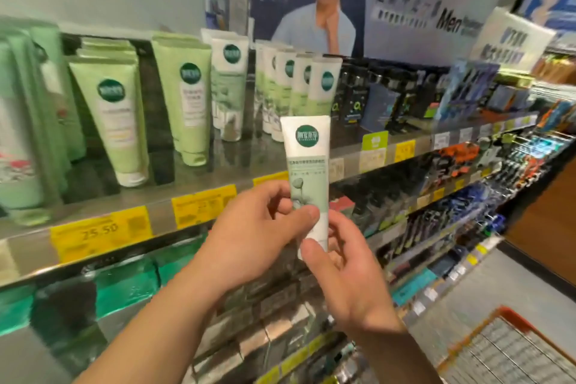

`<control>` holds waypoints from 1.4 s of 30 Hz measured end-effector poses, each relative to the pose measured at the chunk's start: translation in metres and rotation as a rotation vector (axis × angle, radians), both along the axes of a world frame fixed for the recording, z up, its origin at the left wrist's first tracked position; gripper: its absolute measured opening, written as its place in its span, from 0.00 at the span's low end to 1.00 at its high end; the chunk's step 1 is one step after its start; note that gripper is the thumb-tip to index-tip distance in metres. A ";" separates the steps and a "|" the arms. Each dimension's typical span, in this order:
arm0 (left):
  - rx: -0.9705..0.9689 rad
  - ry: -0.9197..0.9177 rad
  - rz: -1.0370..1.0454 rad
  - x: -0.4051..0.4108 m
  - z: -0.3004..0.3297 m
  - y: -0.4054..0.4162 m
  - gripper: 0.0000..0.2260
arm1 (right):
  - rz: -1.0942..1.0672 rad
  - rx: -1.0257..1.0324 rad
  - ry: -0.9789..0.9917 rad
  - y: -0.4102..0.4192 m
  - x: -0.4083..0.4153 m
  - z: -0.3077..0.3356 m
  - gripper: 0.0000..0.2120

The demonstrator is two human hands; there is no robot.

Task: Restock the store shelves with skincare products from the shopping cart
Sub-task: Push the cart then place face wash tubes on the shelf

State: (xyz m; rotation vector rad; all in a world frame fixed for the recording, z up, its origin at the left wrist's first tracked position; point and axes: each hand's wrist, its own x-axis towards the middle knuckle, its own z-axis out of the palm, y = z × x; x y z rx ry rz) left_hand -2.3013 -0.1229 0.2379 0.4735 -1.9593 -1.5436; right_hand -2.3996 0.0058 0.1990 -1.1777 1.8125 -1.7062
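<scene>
I've got one tube (307, 171) upright, L hand (255, 227) & R hand (346, 268) grips both pinching its base. Shelf (199, 184) partly stocked; this tube not yet placed, cart (511, 349) contents unclear.

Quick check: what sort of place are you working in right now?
Most likely a shop's skincare aisle: metal shelves of green tubes, yellow price tags and an orange wire cart.

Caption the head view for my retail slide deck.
Both hands, left and right, hold a white-and-green tube upright before matching tubes on the steel shelf.
</scene>
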 end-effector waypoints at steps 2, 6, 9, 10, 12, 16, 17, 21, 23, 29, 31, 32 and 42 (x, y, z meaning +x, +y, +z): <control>-0.016 0.012 0.060 0.008 0.007 -0.007 0.06 | -0.037 0.019 0.115 -0.010 0.005 0.015 0.21; -0.135 -0.012 0.210 0.023 0.028 -0.018 0.09 | -0.065 0.102 0.317 -0.035 0.013 0.043 0.18; -0.210 -0.026 0.296 0.031 0.041 -0.023 0.08 | -0.086 0.138 0.351 -0.054 0.017 0.057 0.16; -0.240 -0.028 0.320 0.033 0.045 -0.025 0.08 | -0.102 0.150 0.370 -0.059 0.018 0.060 0.15; -0.302 -0.047 0.355 0.035 0.049 -0.030 0.08 | -0.110 0.166 0.379 -0.070 0.016 0.067 0.17; -0.303 -0.049 0.358 0.042 0.054 -0.039 0.09 | -0.122 0.204 0.395 -0.086 0.013 0.086 0.14; -0.286 -0.037 0.361 0.044 0.054 -0.041 0.09 | -0.130 0.204 0.394 -0.091 0.012 0.092 0.13; -0.165 0.009 0.397 0.059 0.053 -0.048 0.16 | -0.195 0.182 0.428 -0.112 0.010 0.112 0.21; -0.132 0.032 0.401 0.067 0.052 -0.050 0.15 | -0.240 0.205 0.459 -0.126 0.007 0.117 0.24; -0.126 0.040 0.429 0.080 0.054 -0.052 0.13 | -0.274 0.308 0.490 -0.164 -0.001 0.120 0.30; -0.121 0.046 0.431 0.084 0.053 -0.053 0.12 | -0.276 0.350 0.501 -0.173 -0.004 0.118 0.31; -0.120 0.049 0.432 0.085 0.053 -0.053 0.12 | -0.280 0.369 0.504 -0.176 -0.006 0.116 0.31; -0.087 0.047 0.439 0.091 0.046 -0.058 0.12 | -0.282 0.387 0.513 -0.193 -0.013 0.102 0.27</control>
